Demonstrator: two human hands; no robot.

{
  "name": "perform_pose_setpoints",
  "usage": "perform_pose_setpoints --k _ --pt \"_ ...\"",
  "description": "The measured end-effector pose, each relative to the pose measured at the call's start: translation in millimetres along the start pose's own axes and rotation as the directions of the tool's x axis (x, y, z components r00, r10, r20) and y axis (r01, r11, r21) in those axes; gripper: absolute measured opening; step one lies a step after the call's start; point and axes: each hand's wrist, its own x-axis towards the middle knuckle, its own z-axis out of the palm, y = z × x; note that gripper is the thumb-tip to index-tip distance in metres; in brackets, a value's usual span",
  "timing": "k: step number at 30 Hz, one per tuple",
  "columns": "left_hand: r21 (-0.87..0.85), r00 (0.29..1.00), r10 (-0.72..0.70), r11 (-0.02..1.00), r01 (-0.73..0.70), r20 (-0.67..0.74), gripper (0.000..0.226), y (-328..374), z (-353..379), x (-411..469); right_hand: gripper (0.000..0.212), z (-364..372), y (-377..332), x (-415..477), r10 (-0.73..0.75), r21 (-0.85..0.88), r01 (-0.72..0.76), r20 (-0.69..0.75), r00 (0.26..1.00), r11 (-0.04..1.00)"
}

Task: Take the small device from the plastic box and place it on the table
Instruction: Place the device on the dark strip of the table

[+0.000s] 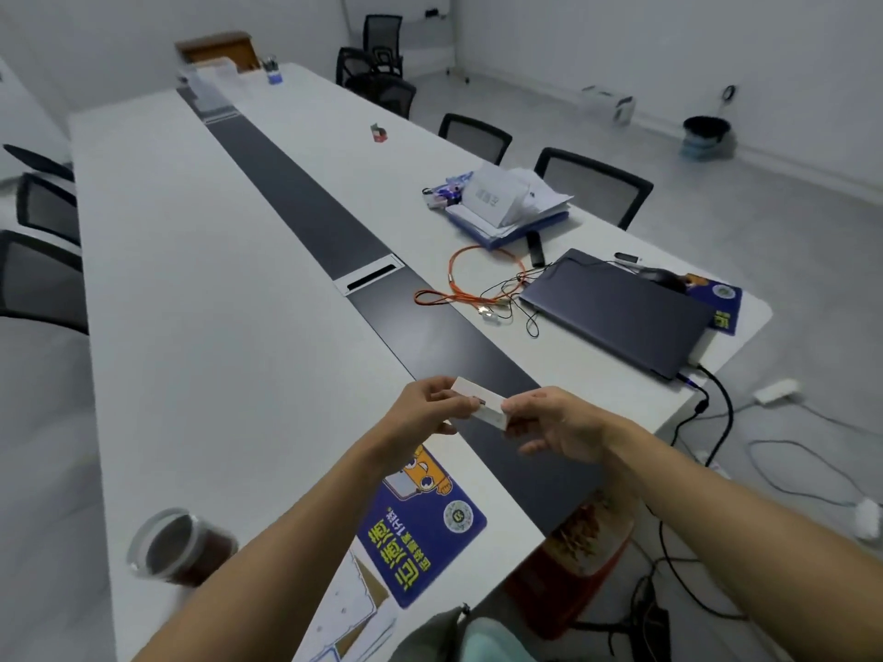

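Observation:
I hold a small pale plastic box (479, 399) in the air above the near end of the white table (200, 298). My left hand (423, 409) grips its left end. My right hand (556, 422) pinches its right end with thumb and fingers. A small dark part, probably the small device (479, 400), shows at the middle of the box between my hands. Whether the box is open is unclear.
A blue mouse pad (425, 527) lies under my left forearm. A plastic cup of dark liquid (179, 547) stands near left. A closed laptop (616, 310), an orange cable (478, 279), black wires and a paper stack (506, 203) lie at right. Chairs ring the table.

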Motion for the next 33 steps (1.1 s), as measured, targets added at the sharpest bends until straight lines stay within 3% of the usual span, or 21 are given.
perform_pose_setpoints --k 13,23,27,29,31,33 --pt "0.029 0.996 0.085 0.996 -0.084 -0.016 0.019 7 -8 0 0.067 1 -4 9 -0.022 0.048 0.018 0.073 0.997 0.999" --pt "-0.156 0.998 0.010 0.988 -0.001 0.062 0.033 4 -18 -3 0.083 -4 -2 15 -0.024 0.127 0.014 0.077 0.997 0.992" --pt "-0.146 1.000 -0.012 0.989 0.015 0.020 0.031 1 -22 -2 0.075 -1 -1 20 -0.055 0.055 0.054 0.026 0.998 0.997" --pt "-0.110 0.992 -0.048 0.993 0.035 -0.120 0.019 -1 -26 2 0.064 3 -1 21 -0.103 -0.090 0.099 -0.040 0.994 0.991" --pt "-0.109 0.966 -0.105 0.991 0.081 -0.235 0.022 -1 -32 5 0.044 9 -1 21 -0.176 -0.264 0.146 -0.094 0.980 0.953" --pt "-0.135 0.966 -0.162 0.981 0.137 -0.202 0.029 2 -36 5 0.042 14 0 23 -0.244 -0.370 0.181 -0.129 0.961 0.911"
